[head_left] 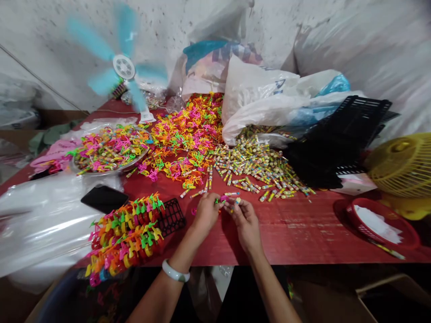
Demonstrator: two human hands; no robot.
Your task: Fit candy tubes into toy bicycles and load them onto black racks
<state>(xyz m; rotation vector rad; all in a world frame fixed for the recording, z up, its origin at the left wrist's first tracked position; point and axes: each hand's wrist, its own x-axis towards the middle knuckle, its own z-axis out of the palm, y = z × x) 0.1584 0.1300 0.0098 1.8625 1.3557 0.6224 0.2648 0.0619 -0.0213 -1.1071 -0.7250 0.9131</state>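
The fingers of the left hand (206,215) pinch a small pink piece (224,198); the grip of the right hand (248,224) is also closed, with thumb and finger on a small yellow-tipped stick (237,200), partly hidden; both things are held just above the bench (296,229), in front of the middle of its near edge; the two grips are close together, but whether the pieces touch, I cannot tell.

The step in hand is, I judge, the fitting of a stick to a plastic piece; the next move calls for lining up the two ends and a small, steady push, with the left grip kept firm.

Farther out, toward the far edge, lie the pile of printed sticks (249,161) and, to its left, the pile of bright plastic pieces (188,134); near the left corner of the near edge there are rows of coloured pieces (126,235), which seem to stand in the black rack (172,217); its right end shows bare cells.
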